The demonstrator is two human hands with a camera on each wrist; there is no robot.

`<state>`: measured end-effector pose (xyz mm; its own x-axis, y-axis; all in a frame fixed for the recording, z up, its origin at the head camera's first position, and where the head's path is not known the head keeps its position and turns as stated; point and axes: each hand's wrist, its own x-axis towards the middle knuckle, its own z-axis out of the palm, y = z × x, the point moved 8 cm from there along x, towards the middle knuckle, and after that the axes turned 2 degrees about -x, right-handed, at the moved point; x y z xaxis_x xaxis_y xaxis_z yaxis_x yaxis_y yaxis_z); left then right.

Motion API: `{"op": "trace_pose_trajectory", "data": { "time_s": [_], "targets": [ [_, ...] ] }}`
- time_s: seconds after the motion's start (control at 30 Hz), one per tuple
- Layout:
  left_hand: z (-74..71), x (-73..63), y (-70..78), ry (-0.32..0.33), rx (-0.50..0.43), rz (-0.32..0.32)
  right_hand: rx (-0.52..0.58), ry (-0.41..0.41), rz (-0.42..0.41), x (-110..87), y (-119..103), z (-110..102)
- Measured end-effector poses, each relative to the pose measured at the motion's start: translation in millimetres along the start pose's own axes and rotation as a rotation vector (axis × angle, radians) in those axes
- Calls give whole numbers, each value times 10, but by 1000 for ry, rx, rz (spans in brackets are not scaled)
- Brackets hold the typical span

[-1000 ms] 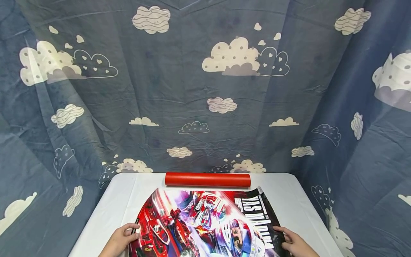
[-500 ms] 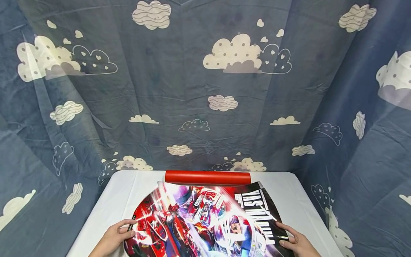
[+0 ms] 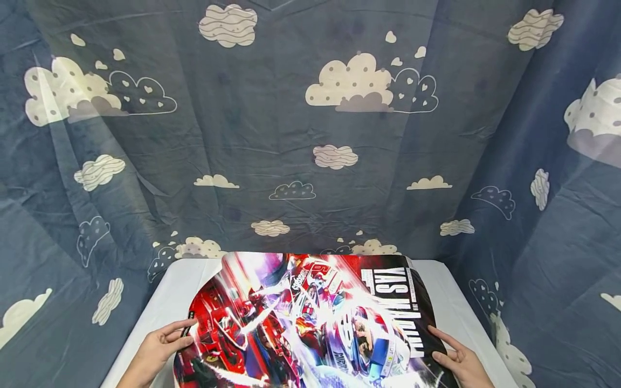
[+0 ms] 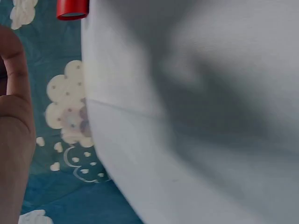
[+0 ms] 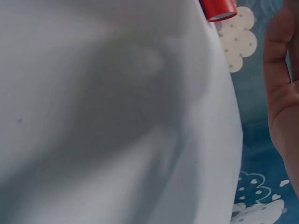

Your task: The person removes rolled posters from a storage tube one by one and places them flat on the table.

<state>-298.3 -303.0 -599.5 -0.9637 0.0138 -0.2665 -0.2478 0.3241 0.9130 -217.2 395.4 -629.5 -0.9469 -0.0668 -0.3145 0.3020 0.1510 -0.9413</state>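
Observation:
A glossy poster (image 3: 310,323), with red racing cars, a helmeted driver and white lettering on black, is stretched between my two hands in the head view. My left hand (image 3: 157,347) pinches its left edge between thumb and fingers. On the other side, the right hand (image 3: 461,358) grips the black edge the same way. The sheet bows, and its lower part runs out of view. A red tube shows only by its ends in the wrist views, one tube end (image 4: 72,8) past the left thumb and the other tube end (image 5: 219,8) on the right; the poster hides it in the head view.
The white-covered table (image 3: 463,307) lies under the poster, its rounded far corners showing either side. A dark blue curtain (image 3: 291,124) with pale clouds hangs behind and along both sides. Shadows of the hands and sheet fall on the tabletop (image 4: 135,135).
Both hands have moved a little outward and up with the poster. Its far edge has risen and now covers the red tube, which earlier lay visible behind it.

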Motion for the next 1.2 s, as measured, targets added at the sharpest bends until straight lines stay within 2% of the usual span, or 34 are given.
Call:
{"op": "trace_pose_trajectory", "data": {
  "time_s": [0.13, 0.27, 0.4, 0.47, 0.57, 0.7, 0.77, 0.83, 0.93, 1.0, 1.1, 1.2],
  "targets": [
    [-92, -33, 196, 45, -26, 13, 4, 118, -28, -53, -93, -49],
    [-150, -74, 387, 81, -48, 74, -110, 276, -79, -127, -227, -122],
    [-183, -139, 506, 124, -33, 156, -214, 373, -113, -199, -312, -176],
    [-197, -179, 560, 143, -39, 229, -219, 397, -161, -231, -342, -183],
    [-196, -234, 668, 137, -81, 393, -151, 435, -288, -285, -387, -190],
    [-155, -313, 821, 55, -147, 644, -25, 428, -479, -354, -456, -174],
    [-135, -342, 852, 12, -175, 713, 13, 419, -511, -377, -465, -170],
    [-117, -358, 848, -16, -194, 740, 20, 422, -512, -398, -461, -168],
    [-112, -355, 765, -3, -213, 687, 11, 432, -474, -413, -429, -162],
    [-110, -337, 668, 35, -217, 618, -4, 437, -443, -412, -400, -154],
    [-94, -274, 433, 123, -198, 435, -36, 427, -427, -383, -387, -131],
    [-37, -180, 147, 180, -172, 226, -146, 424, -388, -347, -371, -120]
  ]
}}
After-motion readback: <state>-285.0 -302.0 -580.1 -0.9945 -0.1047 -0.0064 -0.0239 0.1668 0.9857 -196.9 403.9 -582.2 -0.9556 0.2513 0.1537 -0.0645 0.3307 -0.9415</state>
